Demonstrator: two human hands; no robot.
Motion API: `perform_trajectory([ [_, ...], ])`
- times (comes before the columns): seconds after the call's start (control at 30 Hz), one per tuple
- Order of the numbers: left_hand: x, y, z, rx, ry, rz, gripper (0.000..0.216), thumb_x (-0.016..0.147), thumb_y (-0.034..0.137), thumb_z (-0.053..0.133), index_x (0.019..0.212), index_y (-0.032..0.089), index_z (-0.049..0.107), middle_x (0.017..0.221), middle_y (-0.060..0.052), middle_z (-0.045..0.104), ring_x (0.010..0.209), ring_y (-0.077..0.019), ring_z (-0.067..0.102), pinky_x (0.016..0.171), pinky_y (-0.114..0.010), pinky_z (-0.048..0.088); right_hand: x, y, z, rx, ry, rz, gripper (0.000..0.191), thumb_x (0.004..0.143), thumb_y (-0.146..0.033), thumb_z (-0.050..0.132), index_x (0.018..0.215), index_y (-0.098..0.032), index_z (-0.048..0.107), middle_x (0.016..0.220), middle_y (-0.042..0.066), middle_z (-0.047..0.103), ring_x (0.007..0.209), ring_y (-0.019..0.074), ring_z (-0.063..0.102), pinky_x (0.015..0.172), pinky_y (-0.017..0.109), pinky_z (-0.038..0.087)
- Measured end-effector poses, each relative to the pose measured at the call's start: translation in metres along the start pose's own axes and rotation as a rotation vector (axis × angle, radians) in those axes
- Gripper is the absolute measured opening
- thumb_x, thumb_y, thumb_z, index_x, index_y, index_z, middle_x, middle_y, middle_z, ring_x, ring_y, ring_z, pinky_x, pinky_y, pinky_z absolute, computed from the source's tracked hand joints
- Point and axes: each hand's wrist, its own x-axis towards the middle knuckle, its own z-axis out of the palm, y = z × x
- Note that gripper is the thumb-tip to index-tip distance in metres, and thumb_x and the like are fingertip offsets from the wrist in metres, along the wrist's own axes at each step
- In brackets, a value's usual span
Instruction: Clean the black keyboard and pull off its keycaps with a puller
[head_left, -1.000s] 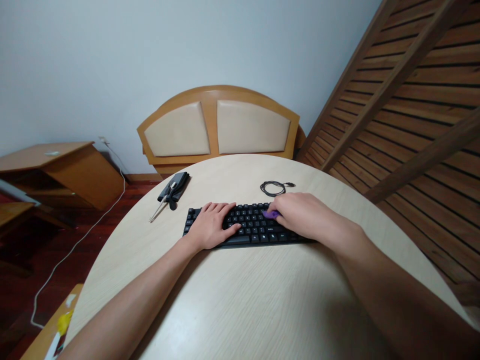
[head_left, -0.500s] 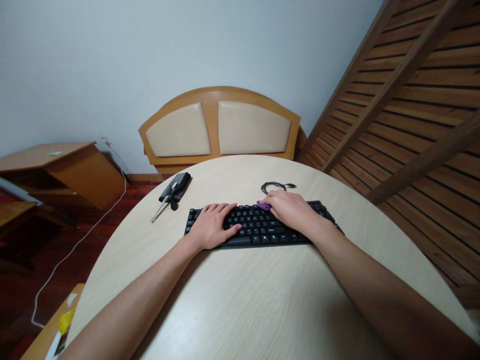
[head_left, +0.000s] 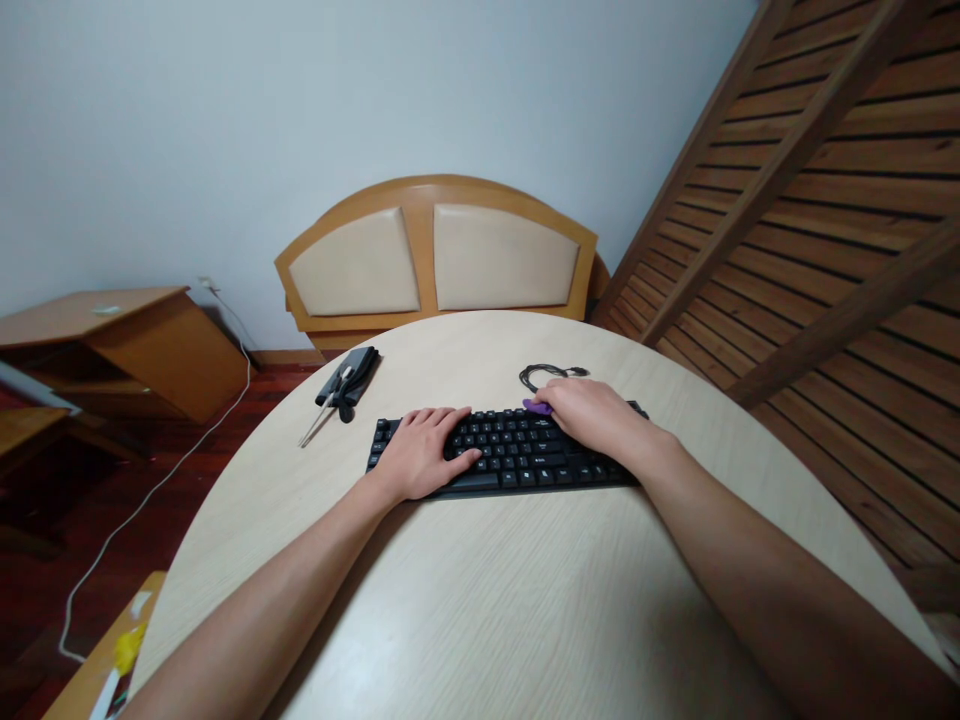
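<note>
The black keyboard [head_left: 517, 460] lies flat on the pale round table [head_left: 480, 600], long side running across in front of the person, a little past the middle of the tabletop. It is a slim board with rows of low black keys carrying small white legends. The middle rows show clearly, while both ends are partly covered by hands.

The left hand [head_left: 420, 450] lies palm down on the left end of the keyboard. Its fingers are stretched out flat and close together over the keys, and the thumb points inward along the lower rows. It grips nothing and simply rests on the board.

The right hand [head_left: 592, 415] sits over the far right part, knuckles up, fingers curled down at the top edge of the keys. A small purple lump [head_left: 536, 407] peeks out from under those fingertips, pressed at the keyboard's back row. Most of it is hidden by the fingers, so its shape cannot be told.

Just behind that hand lies a coiled black cable [head_left: 544, 375]. Off to the far left of the table sit a black pouch [head_left: 352, 372] and a thin pale tool [head_left: 319, 420] beside it. A padded wooden chair back [head_left: 435, 255] stands beyond the table's far edge.
</note>
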Motion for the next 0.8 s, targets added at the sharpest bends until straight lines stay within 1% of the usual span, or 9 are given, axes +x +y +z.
perform_trajectory([
  [0.07, 0.000, 0.000, 0.000, 0.002, -0.005, -0.004, 0.065, 0.096, 0.064, 0.048, 0.146, 0.022, 0.048, 0.139, -0.008, 0.063, 0.126, -0.0316, 0.057, 0.109, -0.052, 0.041, 0.000, 0.000, -0.002, 0.014, -0.020, -0.014, 0.032, 0.104, -0.028, 0.045, 0.108, -0.019, 0.076, 0.107, 0.013, 0.075, 0.102, 0.0269, 0.069, 0.081, 0.033, 0.047],
  [0.13, 0.000, 0.000, 0.001, -0.001, -0.006, -0.007, 0.066, 0.096, 0.064, 0.048, 0.146, 0.022, 0.048, 0.139, -0.009, 0.063, 0.126, -0.0318, 0.056, 0.110, -0.052, 0.040, -0.001, -0.002, -0.005, 0.007, -0.040, -0.032, 0.028, 0.101, -0.021, 0.048, 0.108, -0.019, 0.076, 0.108, 0.012, 0.074, 0.103, 0.0265, 0.069, 0.081, 0.032, 0.046],
  [0.23, 0.001, 0.000, 0.002, -0.006, -0.008, -0.016, 0.066, 0.095, 0.066, 0.048, 0.146, 0.024, 0.049, 0.139, -0.009, 0.063, 0.126, -0.0323, 0.056, 0.109, -0.053, 0.041, -0.004, -0.007, -0.011, -0.015, -0.078, -0.056, 0.029, 0.096, -0.013, 0.050, 0.107, -0.021, 0.076, 0.106, 0.011, 0.074, 0.101, 0.0263, 0.069, 0.078, 0.032, 0.045],
  [0.37, 0.002, -0.001, 0.001, -0.013, -0.011, -0.019, 0.067, 0.094, 0.066, 0.049, 0.146, 0.024, 0.049, 0.139, -0.009, 0.063, 0.125, -0.0330, 0.057, 0.108, -0.054, 0.041, -0.008, -0.015, -0.017, -0.024, -0.108, -0.061, 0.029, 0.094, -0.010, 0.050, 0.103, -0.020, 0.076, 0.102, 0.011, 0.073, 0.098, 0.0262, 0.069, 0.073, 0.031, 0.044],
  [0.57, 0.001, -0.012, -0.003, -0.003, -0.018, -0.029, 0.066, 0.092, 0.064, 0.053, 0.145, 0.025, 0.050, 0.137, -0.009, 0.063, 0.125, -0.0332, 0.057, 0.108, -0.054, 0.041, -0.007, -0.023, -0.009, -0.015, -0.053, -0.095, 0.031, 0.098, -0.012, 0.047, 0.108, -0.022, 0.075, 0.103, 0.010, 0.070, 0.094, 0.0239, 0.067, 0.068, 0.030, 0.043],
  [0.67, 0.001, -0.019, -0.004, 0.013, -0.026, -0.018, 0.067, 0.092, 0.064, 0.053, 0.146, 0.025, 0.049, 0.138, -0.010, 0.063, 0.126, -0.0326, 0.058, 0.108, -0.053, 0.042, -0.008, -0.028, -0.005, -0.023, -0.022, -0.105, 0.030, 0.097, -0.011, 0.049, 0.110, -0.021, 0.074, 0.101, 0.009, 0.069, 0.092, 0.0236, 0.067, 0.067, 0.030, 0.043],
  [0.8, 0.001, -0.027, -0.006, 0.033, -0.029, -0.020, 0.065, 0.092, 0.063, 0.053, 0.145, 0.024, 0.051, 0.135, -0.010, 0.065, 0.124, -0.0317, 0.060, 0.108, -0.052, 0.043, -0.016, -0.039, -0.007, 0.009, -0.016, -0.139, 0.023, 0.098, -0.015, 0.053, 0.103, -0.021, 0.075, 0.096, 0.008, 0.069, 0.088, 0.0232, 0.067, 0.067, 0.031, 0.043],
])
